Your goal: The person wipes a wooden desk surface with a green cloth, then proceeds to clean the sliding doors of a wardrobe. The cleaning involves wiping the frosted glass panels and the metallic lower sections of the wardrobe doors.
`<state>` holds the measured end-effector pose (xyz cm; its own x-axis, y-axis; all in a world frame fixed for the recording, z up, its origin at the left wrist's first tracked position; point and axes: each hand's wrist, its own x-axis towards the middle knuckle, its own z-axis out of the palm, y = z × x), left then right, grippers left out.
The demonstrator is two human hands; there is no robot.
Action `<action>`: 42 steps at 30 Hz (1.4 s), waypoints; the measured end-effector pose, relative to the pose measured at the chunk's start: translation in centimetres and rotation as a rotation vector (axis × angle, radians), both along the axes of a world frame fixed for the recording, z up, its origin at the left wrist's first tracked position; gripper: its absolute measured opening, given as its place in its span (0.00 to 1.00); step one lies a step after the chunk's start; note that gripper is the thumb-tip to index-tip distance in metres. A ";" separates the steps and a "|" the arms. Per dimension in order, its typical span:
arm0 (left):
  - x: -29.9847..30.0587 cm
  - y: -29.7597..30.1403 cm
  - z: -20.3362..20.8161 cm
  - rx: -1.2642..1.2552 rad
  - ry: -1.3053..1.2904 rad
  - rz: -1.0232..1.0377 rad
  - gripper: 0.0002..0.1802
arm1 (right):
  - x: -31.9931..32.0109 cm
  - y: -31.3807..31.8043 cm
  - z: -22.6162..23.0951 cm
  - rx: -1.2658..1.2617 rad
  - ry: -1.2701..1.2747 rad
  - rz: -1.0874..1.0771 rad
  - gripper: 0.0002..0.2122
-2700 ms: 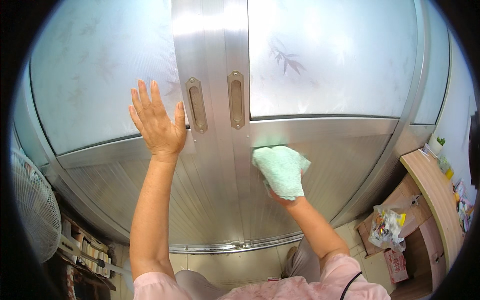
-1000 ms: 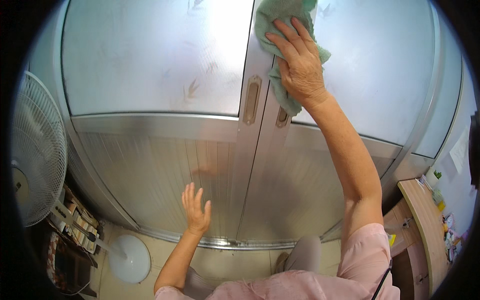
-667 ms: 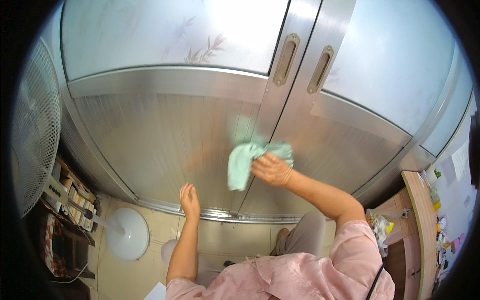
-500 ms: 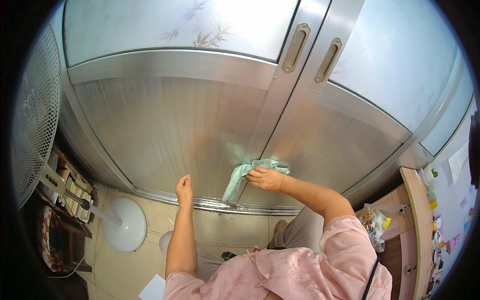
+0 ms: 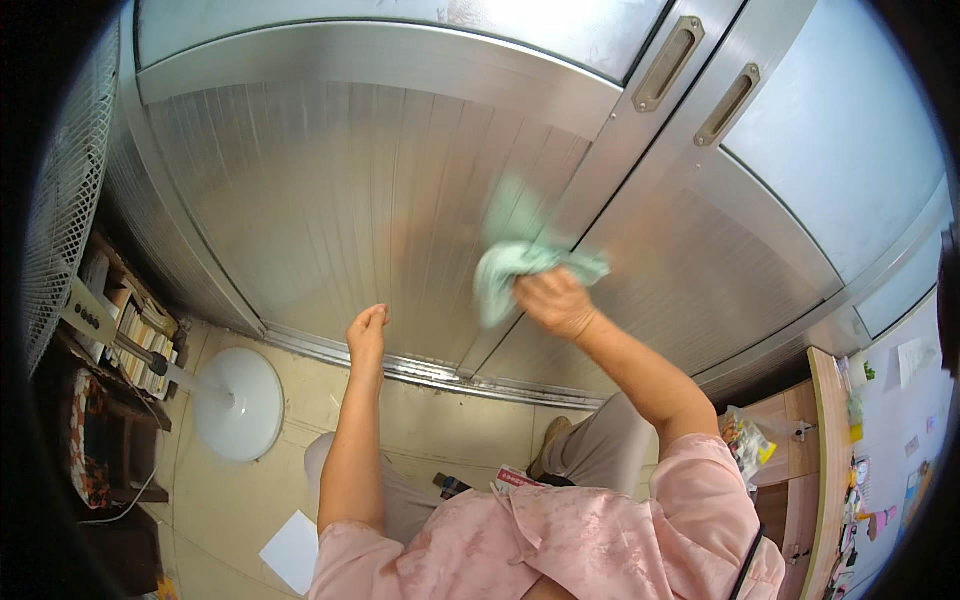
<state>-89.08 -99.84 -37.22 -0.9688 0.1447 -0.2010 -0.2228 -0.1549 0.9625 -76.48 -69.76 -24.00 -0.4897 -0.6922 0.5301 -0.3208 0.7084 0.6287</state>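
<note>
A pale green cloth (image 5: pixel 515 265) is bunched under my right hand (image 5: pixel 556 300), whose fingers press it against the lower metal panel of the sliding door (image 5: pixel 330 210). Both hand and cloth are slightly smeared by motion, near the seam between the two door leaves. A loose end of the cloth hangs down on the left. My left hand (image 5: pixel 368 335) hangs in front of the left door leaf with its fingers curled together, apart from the panel. Nothing shows in it.
At the left stands a fan with a white round base (image 5: pixel 238 405), beside a shelf of books (image 5: pixel 140 340). White paper (image 5: pixel 292 552) lies on the tiled floor. To the right are a wooden cabinet (image 5: pixel 825 470) and a plastic bag (image 5: pixel 745 440). The door's metal track (image 5: pixel 430 372) crosses ahead.
My right hand has moved the cloth up the door panel, slightly to the right. The view has shifted, with the door handles now further right. My left hand stays curled.
</note>
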 end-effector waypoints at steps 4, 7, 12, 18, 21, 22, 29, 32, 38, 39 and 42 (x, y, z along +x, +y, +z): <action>-0.2 -0.4 -0.2 -0.001 0.008 -0.025 0.14 | 0.9 0.6 -6.4 0.236 -0.526 0.121 0.12; -0.2 -0.9 -0.1 -0.040 0.003 -0.017 0.14 | -0.3 1.3 -3.7 0.017 -0.471 0.081 0.13; 0.3 -2.2 -0.5 -0.044 -0.001 0.044 0.13 | -1.3 -2.4 14.0 -0.149 0.403 -0.040 0.15; -0.6 -0.8 -0.7 -0.061 0.001 0.002 0.13 | -2.7 -1.7 -0.9 0.058 -0.116 0.115 0.15; -0.1 -0.1 -0.1 -0.036 0.025 -0.003 0.13 | -1.1 -0.5 -10.6 0.313 -0.561 0.070 0.13; 0.0 -0.2 0.1 -0.039 0.021 0.006 0.13 | -1.0 -1.1 -9.7 0.222 -0.571 0.059 0.13; -0.2 -2.4 -1.2 -0.018 0.008 0.084 0.13 | -5.4 -5.3 15.1 -0.292 0.462 0.078 0.16; -0.5 -1.9 -1.2 -0.018 0.011 0.076 0.13 | -6.6 -6.8 19.2 -0.316 0.572 0.021 0.16; -0.6 -0.7 -0.7 0.007 -0.013 0.074 0.13 | -7.6 -7.3 0.4 -0.116 -0.202 0.122 0.15; -0.5 -0.7 -0.8 0.015 -0.007 0.074 0.13 | -7.3 -6.5 -3.1 -0.055 -0.352 0.147 0.16; -0.8 -1.3 -1.5 0.031 0.018 0.080 0.13 | -7.2 -5.9 -4.7 0.065 -0.532 0.188 0.17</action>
